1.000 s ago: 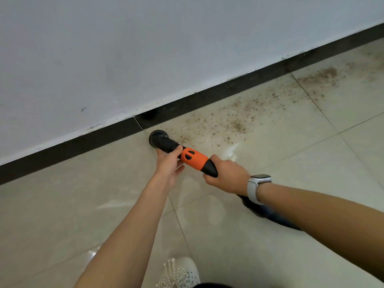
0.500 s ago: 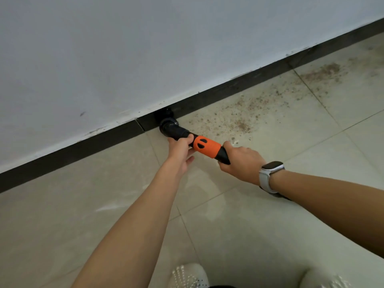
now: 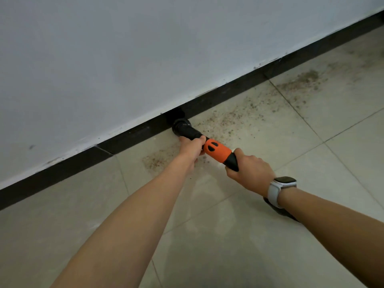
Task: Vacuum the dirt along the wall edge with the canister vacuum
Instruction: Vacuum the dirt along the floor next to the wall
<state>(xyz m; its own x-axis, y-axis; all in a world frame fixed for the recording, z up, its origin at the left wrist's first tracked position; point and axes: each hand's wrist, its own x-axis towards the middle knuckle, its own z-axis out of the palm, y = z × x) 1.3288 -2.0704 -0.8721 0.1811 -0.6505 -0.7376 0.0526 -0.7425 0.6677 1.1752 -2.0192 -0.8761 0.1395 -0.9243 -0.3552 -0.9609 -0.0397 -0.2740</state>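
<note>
Both hands grasp the vacuum wand [image 3: 217, 151]: left hand [image 3: 192, 149] on its black front, right hand [image 3: 250, 170] behind the orange collar. The nozzle [image 3: 180, 125] touches the black baseboard [image 3: 228, 91], beside dirt [image 3: 224, 119] on the floor [image 3: 270, 235].

The nozzle [image 3: 180, 126], a second earlier out on the tile short of the baseboard [image 3: 133, 136], moved forward until it pressed against the baseboard. Both hands [image 3: 192, 149] [image 3: 251, 172] went with it along the wand [image 3: 217, 151], reaching nearer the baseboard.
</note>
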